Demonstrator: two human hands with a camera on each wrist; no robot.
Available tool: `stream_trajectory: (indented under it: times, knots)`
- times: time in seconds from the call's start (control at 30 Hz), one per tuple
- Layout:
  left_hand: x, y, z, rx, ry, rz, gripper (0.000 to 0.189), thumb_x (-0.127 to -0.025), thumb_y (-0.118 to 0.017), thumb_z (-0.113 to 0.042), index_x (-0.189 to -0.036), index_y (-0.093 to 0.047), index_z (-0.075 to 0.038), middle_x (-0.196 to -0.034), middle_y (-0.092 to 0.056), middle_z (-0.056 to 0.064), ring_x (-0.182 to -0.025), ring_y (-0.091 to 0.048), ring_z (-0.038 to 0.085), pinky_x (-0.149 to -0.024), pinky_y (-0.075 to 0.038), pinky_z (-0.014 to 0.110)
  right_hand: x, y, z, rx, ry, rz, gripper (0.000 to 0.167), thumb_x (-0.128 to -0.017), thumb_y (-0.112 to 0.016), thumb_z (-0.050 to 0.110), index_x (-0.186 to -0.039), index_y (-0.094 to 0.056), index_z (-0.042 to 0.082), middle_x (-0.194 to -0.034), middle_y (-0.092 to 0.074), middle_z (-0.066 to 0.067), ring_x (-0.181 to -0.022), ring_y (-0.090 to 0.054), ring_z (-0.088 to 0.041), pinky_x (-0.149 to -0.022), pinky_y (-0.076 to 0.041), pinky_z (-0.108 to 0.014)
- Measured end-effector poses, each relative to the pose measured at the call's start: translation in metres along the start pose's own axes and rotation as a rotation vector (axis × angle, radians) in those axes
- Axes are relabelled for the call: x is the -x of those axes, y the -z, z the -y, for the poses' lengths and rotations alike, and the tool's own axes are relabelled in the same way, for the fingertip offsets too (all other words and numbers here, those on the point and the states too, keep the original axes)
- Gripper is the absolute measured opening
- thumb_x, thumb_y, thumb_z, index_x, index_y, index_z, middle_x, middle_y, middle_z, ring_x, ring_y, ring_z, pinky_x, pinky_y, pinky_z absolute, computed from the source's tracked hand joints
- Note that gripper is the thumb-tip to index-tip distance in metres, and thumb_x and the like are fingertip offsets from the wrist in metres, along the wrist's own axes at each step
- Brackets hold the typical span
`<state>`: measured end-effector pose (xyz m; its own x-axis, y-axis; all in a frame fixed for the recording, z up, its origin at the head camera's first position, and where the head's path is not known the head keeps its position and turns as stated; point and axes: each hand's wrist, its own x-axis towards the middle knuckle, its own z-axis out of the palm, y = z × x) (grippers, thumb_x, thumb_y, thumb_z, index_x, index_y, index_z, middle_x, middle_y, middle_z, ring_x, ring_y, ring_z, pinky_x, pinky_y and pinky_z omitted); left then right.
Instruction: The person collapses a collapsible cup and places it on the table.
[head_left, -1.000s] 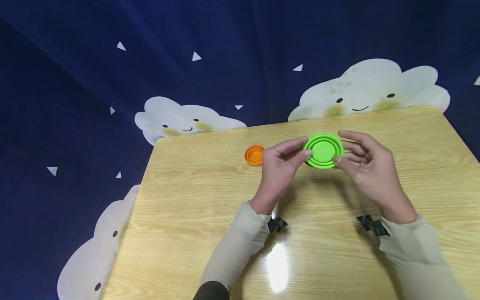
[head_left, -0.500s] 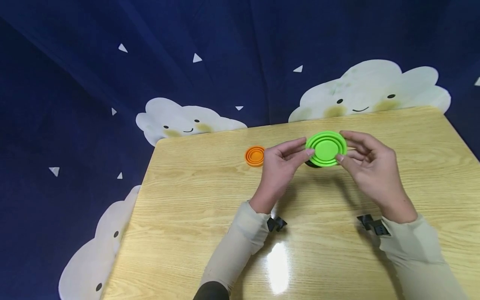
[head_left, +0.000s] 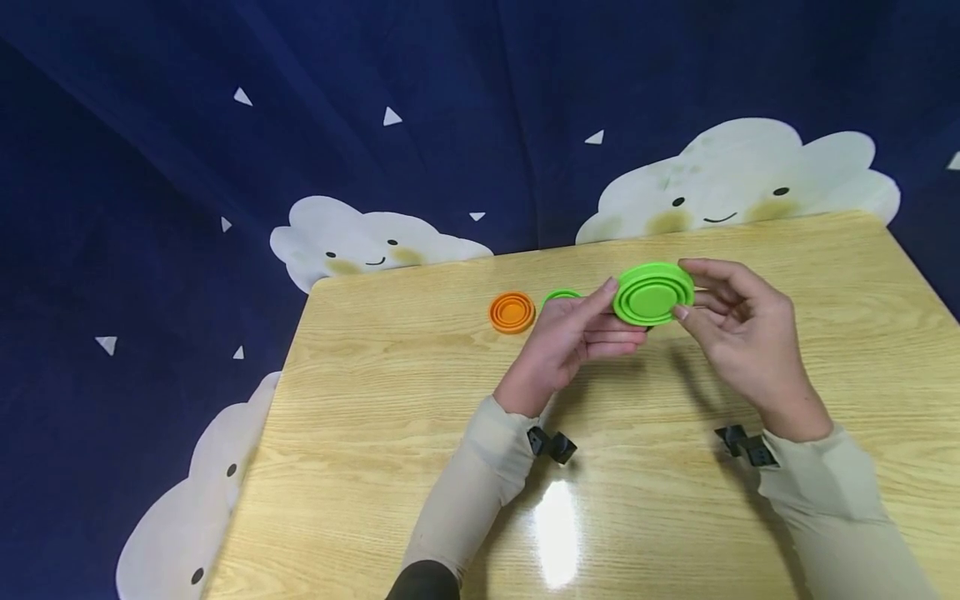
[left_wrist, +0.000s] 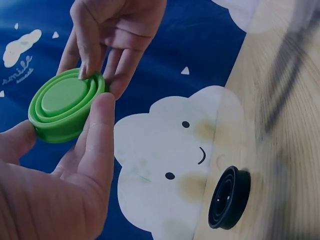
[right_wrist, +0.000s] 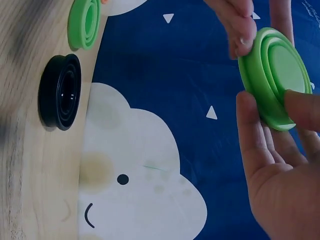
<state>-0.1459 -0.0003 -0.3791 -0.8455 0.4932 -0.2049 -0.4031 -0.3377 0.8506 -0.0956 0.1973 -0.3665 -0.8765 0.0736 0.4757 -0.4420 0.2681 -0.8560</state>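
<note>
A round green collapsible silicone cup (head_left: 652,300), folded flat with stepped rings, is raised above the table between both hands. My right hand (head_left: 750,333) pinches its right side, the thumb on the ringed face and the fingers behind. At the opposite edge my left hand (head_left: 566,342) holds the rim between thumb and fingers, other fingers stretched out beneath it. In the left wrist view the held cup (left_wrist: 65,100) tilts between the left thumb and a finger, with the right hand (left_wrist: 117,30) across from them. In the right wrist view its thumb presses the cup (right_wrist: 280,75).
On the wooden table (head_left: 360,417) sit an orange folded cup (head_left: 512,312) and another green folded cup (head_left: 561,294), partly hidden by the left hand. A black folded cup (right_wrist: 60,92) stands below the held one. A dark blue cloud-print curtain (head_left: 450,125) rises behind the table.
The left hand has turned, its fingers now lower and stretched under the green cup, uncovering the second green cup on the table. The held cup has tilted and shifted slightly right.
</note>
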Motion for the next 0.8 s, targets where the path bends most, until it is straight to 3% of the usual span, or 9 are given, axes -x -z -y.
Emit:
stream_trajectory:
  times: [0.27, 0.47, 0.67, 0.8]
  knots:
    - [0.0005, -0.0018, -0.0017, 0.053, -0.04, -0.005, 0.034, -0.098, -0.069, -0.022, -0.112, -0.072, 0.009, -0.102, -0.069, 0.032, -0.088, -0.074, 0.033, -0.079, -0.06, 0.041, -0.0019, 0.0015, -0.0013, -0.046, -0.055, -0.022, 0.05, -0.082, -0.072, -0.019, -0.129, -0.065, -0.003, -0.122, -0.069, -0.009, -0.101, -0.07, -0.013, -0.085, -0.056, -0.024]
    - [0.0015, -0.0021, 0.0005, 0.042, -0.117, -0.042, 0.025, -0.095, -0.071, -0.009, -0.112, -0.072, 0.01, -0.105, -0.072, 0.024, -0.086, -0.074, 0.028, -0.081, -0.06, 0.04, -0.0009, 0.0036, 0.0034, -0.056, -0.106, -0.023, 0.042, -0.086, -0.074, -0.009, -0.127, -0.067, -0.002, -0.122, -0.07, -0.007, -0.103, -0.07, -0.013, -0.084, -0.056, -0.024]
    - [0.0009, -0.0045, 0.002, -0.057, -0.231, -0.136, 0.026, -0.087, -0.075, 0.002, -0.112, -0.072, 0.009, -0.101, -0.074, 0.018, -0.081, -0.073, 0.022, -0.079, -0.061, 0.038, -0.0011, 0.0057, 0.0046, -0.086, -0.119, -0.024, 0.039, -0.086, -0.075, -0.007, -0.124, -0.069, -0.003, -0.119, -0.072, -0.006, -0.1, -0.071, -0.013, -0.081, -0.057, -0.024]
    - [0.0012, -0.0057, 0.0021, -0.133, -0.271, -0.193, 0.035, -0.081, -0.08, 0.005, -0.115, -0.072, 0.007, -0.098, -0.075, 0.015, -0.086, -0.073, 0.019, -0.079, -0.061, 0.033, -0.0004, 0.0077, 0.0051, -0.038, -0.12, -0.015, 0.04, -0.085, -0.077, -0.006, -0.124, -0.069, -0.001, -0.123, -0.07, -0.009, -0.102, -0.07, -0.011, -0.084, -0.056, -0.021]
